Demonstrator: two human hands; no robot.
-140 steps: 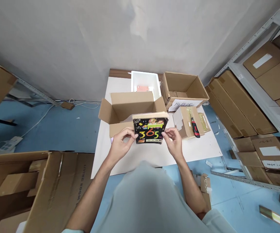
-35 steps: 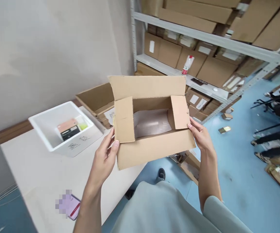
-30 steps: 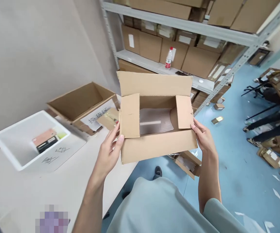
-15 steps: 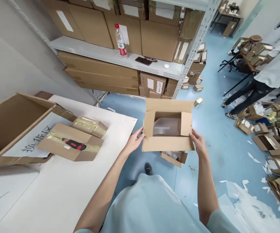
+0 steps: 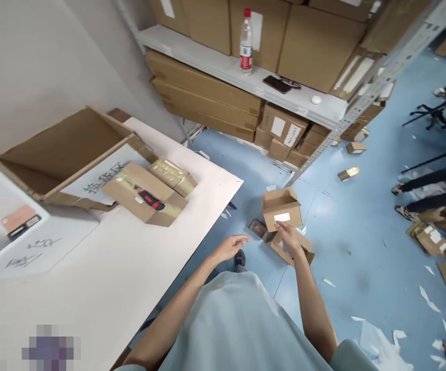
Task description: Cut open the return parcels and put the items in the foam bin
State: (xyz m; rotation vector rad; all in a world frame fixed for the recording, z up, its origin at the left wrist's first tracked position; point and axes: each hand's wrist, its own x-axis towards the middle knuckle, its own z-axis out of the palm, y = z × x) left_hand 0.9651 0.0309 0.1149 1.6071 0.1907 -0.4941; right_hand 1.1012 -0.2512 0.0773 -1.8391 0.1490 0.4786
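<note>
My left hand (image 5: 233, 247) is empty, fingers stretched out to the right above the floor beside the table. My right hand (image 5: 288, 237) overlaps the lower front of a cardboard box (image 5: 284, 207) in this view. That box has raised flaps and a white label, and looks farther down than the hand, which seems to hold nothing. Whether the fingertips touch it is hard to tell. Partly beneath it lies another open carton (image 5: 306, 247) with whitish contents. On the table (image 5: 207, 206), a red and black utility knife (image 5: 151, 199) rests on a taped box (image 5: 169, 208).
A large open carton (image 5: 138, 147) and a white bin (image 5: 72, 232) stand on the table's left. Beyond is a shelf (image 5: 215, 62) with boxes, a bottle (image 5: 246, 46) and a phone (image 5: 277, 84). Cartons and paper scraps litter the floor at right, where a person's legs (image 5: 427, 193) show.
The open box has left both hands and sits lower, at the other floor carton. My hands have moved closer together. The view has swung left.
</note>
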